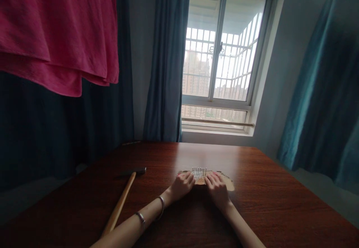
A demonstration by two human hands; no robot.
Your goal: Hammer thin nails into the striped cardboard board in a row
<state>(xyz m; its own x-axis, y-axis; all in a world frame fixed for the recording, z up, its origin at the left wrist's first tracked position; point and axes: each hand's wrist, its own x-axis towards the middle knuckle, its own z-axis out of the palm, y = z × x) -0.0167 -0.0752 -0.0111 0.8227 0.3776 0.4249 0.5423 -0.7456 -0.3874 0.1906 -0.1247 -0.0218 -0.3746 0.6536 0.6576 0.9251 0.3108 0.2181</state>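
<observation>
- Nearly mid-table, the wooden board [227, 182] lies flat and holds a row of upright metal pins [199, 171] along its far edge.
- The left hand [182, 186] and right hand [217, 190] lie side by side on it with fingers curled. I cannot tell whether they press or grip.
- The step looks like steadying the board, and the next move calls for keeping fingertips clear of the pins.
- A hammer [123, 199] lies untouched on the table [280, 203], just left of the hands.
</observation>
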